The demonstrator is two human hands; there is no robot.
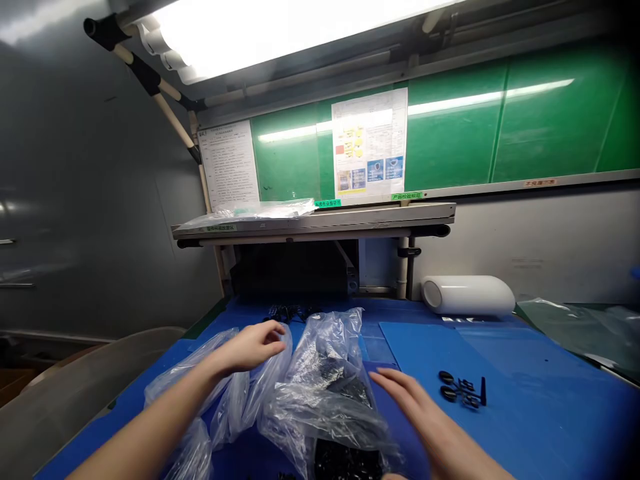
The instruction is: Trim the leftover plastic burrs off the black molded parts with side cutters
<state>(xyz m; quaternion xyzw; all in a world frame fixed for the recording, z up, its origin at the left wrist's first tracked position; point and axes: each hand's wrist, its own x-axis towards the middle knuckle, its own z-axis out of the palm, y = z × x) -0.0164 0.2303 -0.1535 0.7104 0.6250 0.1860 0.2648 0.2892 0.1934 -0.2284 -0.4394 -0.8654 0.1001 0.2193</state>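
My left hand [257, 345] is over a crumpled clear plastic bag [273, 380], its fingers loosely bent and a gap showing between thumb and forefinger. Plastic lies right behind and below those fingers; whether they touch it I cannot tell. In front of me lies another clear plastic bag [325, 400], with small black plastic parts [345, 460] inside and at its near end. Beside that bag's right side is my right hand [417, 410], slightly blurred, fingers stretched out. Its thumb is mostly cut off by the lower picture edge.
A black moulded part with round discs [463, 390] rests on the blue mat [530, 387] at right. More black parts [290, 312] lie behind the bags. A white roll [467, 295] stands at the back right, and a shelf [320, 223] spans above the table's rear.
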